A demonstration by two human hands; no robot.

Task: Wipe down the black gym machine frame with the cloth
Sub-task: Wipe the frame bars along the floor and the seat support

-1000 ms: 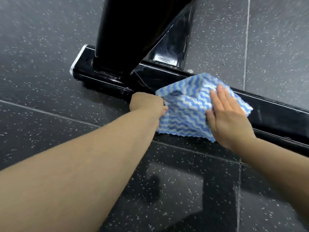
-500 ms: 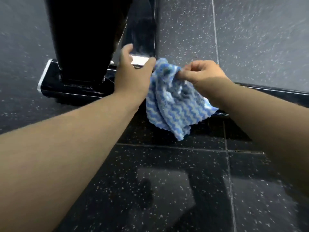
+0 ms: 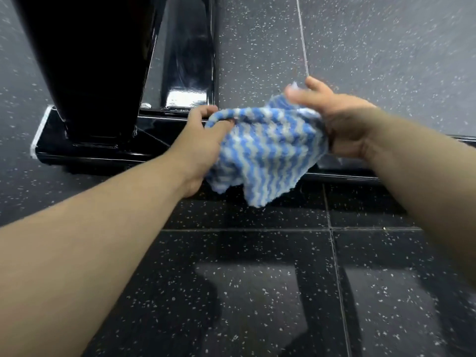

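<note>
The blue-and-white wavy-striped cloth [image 3: 265,153] is hanging bunched between the two hands. Its upper edge is pulled into a loose line and the rest is drooping below, with a lower corner dangling in front of the dark floor [image 3: 257,292]. It is sitting in front of the low horizontal bar of the black gym machine frame [image 3: 103,155] and hiding a stretch of that bar. I cannot tell whether the fabric is touching the metal there.

The left hand [image 3: 203,148] is gripping the cloth's left end, with the thumb lying over a rolled fold and the fingers curling in beneath it. The right hand [image 3: 342,124] is clamping the upper right corner, and a scrap of fabric is poking out above the thumb. This hand is blurred, so its finer finger placement is unclear. The hands are apart, with the cloth spanning the gap between them.

A thick upright post [image 3: 90,60] is rising from the bar to the left of the left hand. Beside it a glossy brace plate [image 3: 188,60] is standing just behind the left thumb. A pale end cap [image 3: 38,132] is closing the bar's left end. The bar is running on to the right behind the right wrist.

The floor is showing dark speckled tiles with thin seams, shining nearest the camera. Two bare forearms [image 3: 103,240] are reaching in from the lower corners and covering much of the tiles on either side.
</note>
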